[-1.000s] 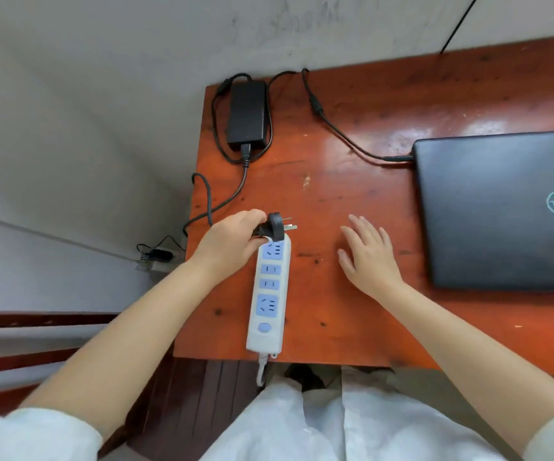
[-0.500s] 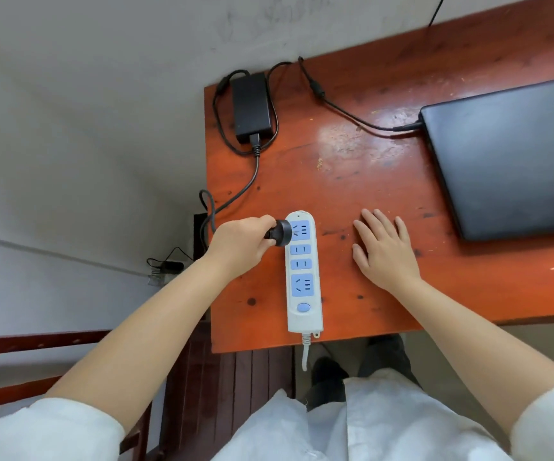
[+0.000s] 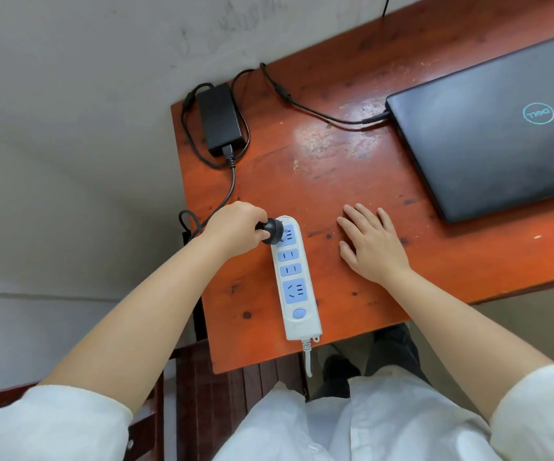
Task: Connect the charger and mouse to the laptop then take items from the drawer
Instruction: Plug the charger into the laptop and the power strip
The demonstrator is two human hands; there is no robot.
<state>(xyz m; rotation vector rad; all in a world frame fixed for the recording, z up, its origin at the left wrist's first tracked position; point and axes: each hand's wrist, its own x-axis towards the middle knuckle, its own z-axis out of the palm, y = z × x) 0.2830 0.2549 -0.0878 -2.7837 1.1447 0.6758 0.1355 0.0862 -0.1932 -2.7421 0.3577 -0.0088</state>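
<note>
My left hand (image 3: 234,229) grips the black charger plug (image 3: 271,230) and holds it against the top socket of the white and blue power strip (image 3: 297,287). The plug's prongs sit at the socket; how deep they go I cannot tell. The black charger brick (image 3: 220,119) lies at the table's far left corner, its cable (image 3: 319,111) running into the left edge of the closed black laptop (image 3: 495,128). My right hand (image 3: 372,242) rests flat and open on the table, right of the strip. No mouse or drawer is in view.
The red-brown wooden table (image 3: 335,168) ends close to the strip on the left and front. A dark wooden chair (image 3: 229,394) stands below the table's front left corner. A grey wall lies to the left. The strip's white cord (image 3: 307,359) hangs over the front edge.
My left hand has brought the plug down from above the strip's far end onto its top socket. The view has shifted, so the table sits more to the right. My right hand stays flat.
</note>
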